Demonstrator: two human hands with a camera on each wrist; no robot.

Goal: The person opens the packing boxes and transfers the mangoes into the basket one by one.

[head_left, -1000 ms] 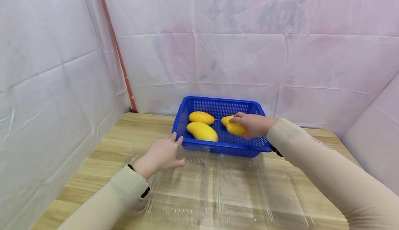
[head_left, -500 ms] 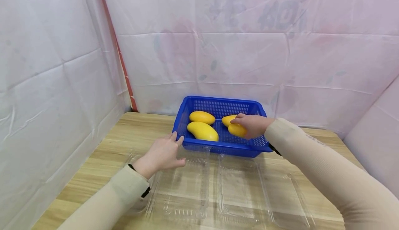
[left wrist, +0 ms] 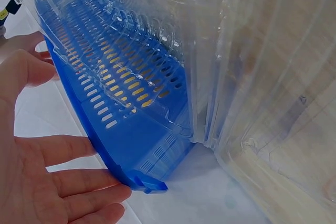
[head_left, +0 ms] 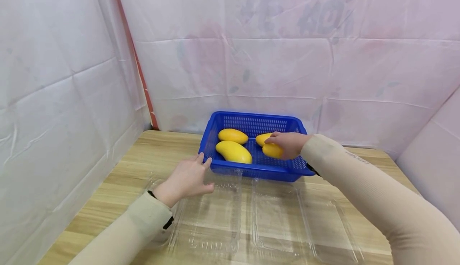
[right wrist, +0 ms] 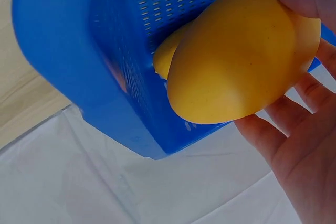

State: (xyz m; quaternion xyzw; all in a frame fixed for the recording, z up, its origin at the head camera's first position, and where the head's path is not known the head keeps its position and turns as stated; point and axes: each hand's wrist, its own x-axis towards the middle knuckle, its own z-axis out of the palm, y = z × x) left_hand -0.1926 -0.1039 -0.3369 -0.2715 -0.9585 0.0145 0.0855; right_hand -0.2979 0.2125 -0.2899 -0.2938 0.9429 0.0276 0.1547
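A blue perforated basket (head_left: pixel 262 173) stands at the back of the table. Inside its right half, my right hand (head_left: pixel 292 144) grips a yellow mango (right wrist: pixel 236 61), thumb on one side and fingers on the other. Another mango (head_left: pixel 262 139) lies just behind the held one, partly hidden. Two more, a rear mango (head_left: pixel 232 135) and a front mango (head_left: pixel 233 152), rest in the left half. My left hand (head_left: pixel 185 179) touches the basket's front left corner with spread, extended fingers, above a clear plastic box. The left wrist view shows those fingertips against the blue rim (left wrist: pixel 100 150).
Open clear plastic clamshell boxes lie on the wooden table (head_left: pixel 133 165) in front of the basket: a left box (head_left: pixel 215 217) and a right box (head_left: pixel 276 221), its lid (head_left: pixel 330 229) folded out to the right. White sheeting (head_left: pixel 269 69) walls the back and sides.
Hardly anything differs. My right forearm has shifted slightly to the left, the mango still in the hand inside the basket. The left hand stays at the basket's corner.
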